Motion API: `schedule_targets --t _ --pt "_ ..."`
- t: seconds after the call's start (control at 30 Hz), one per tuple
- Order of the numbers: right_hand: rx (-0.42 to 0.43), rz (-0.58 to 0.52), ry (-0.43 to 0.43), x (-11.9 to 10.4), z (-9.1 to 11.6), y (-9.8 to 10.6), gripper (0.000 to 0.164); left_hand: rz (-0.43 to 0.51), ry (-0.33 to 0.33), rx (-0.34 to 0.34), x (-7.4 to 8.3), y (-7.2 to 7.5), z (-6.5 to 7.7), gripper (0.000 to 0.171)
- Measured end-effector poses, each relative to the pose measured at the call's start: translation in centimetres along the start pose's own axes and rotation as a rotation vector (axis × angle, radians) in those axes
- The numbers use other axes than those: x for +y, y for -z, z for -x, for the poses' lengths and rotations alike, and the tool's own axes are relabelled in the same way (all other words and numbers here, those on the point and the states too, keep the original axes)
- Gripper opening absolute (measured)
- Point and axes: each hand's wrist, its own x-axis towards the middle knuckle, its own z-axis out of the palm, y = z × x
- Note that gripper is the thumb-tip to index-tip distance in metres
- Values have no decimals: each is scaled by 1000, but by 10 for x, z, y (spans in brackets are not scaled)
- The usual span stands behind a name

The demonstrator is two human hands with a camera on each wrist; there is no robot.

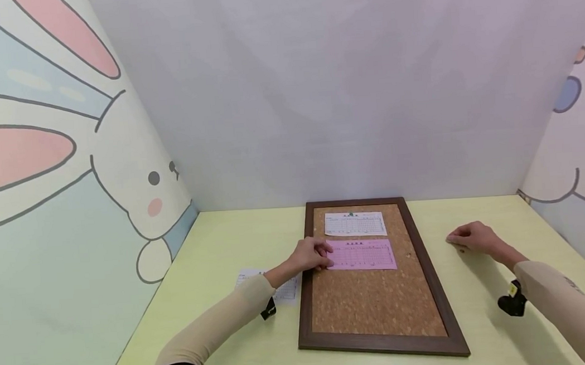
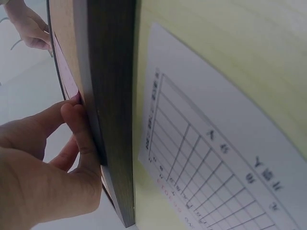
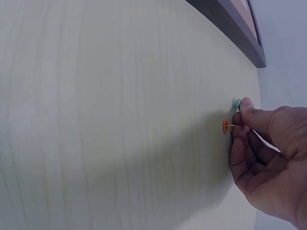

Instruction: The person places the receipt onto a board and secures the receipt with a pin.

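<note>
A pink printed form point(image 1: 362, 254) lies on a cork board point(image 1: 375, 306) with a dark brown frame. My left hand point(image 1: 311, 254) pinches its left edge, with finger and thumb together in the left wrist view. Above it on the cork is a white printed form point(image 1: 355, 226) with a green pin point(image 1: 351, 214) at its top. Right of the board, my right hand point(image 1: 477, 237) is down at the table, where its thumb and finger pinch a green thumbtack point(image 3: 236, 103). An orange thumbtack point(image 3: 225, 126) lies right beside those fingers, its point toward them.
Another white printed form point(image 2: 211, 143) lies on the table left of the board, partly hidden by my left forearm in the head view. The pale yellow table point(image 1: 245, 235) meets a plain back wall point(image 1: 317, 91) and cartoon-printed side walls point(image 1: 100, 244).
</note>
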Motion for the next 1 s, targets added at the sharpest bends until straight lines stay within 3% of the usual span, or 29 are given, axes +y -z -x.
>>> schedule_targets --t 0.37,0.67,1.0 --pt "-11 -41 5 -5 -4 -4 31 20 46 1 -2 -2 -2 21" --pt "61 56 172 -3 -6 -12 19 12 46 -2 1 -2 -2 22" --pt "81 70 173 2 1 -7 16 17 42 -6 2 -2 -1 23"
